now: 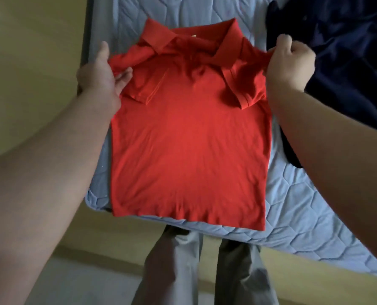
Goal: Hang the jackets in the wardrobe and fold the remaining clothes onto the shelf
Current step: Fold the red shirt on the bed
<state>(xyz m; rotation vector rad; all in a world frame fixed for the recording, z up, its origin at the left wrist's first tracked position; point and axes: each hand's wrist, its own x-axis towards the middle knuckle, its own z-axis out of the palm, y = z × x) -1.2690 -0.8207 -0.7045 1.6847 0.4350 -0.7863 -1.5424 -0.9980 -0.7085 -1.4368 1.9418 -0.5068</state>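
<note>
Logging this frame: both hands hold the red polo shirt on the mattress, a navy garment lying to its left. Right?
No. The head view shows the navy garment to the right of the red polo shirt, not left. The left hand and right hand do hold it on the mattress.

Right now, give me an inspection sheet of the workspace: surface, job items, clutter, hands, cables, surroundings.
Surface: light blue quilted mattress, near corner in view.
Job's things: red polo shirt spread on the mattress, collar at the far end, both sleeves folded inward, hem at the near edge; navy garment lies crumpled to its right.
Clutter: nothing seen.
Hands: left hand grips the shirt's left shoulder; right hand pinches its right shoulder.
Cables: nothing seen.
Surroundings: yellowish floor; the person's legs in grey trousers stand at the mattress edge.
</note>
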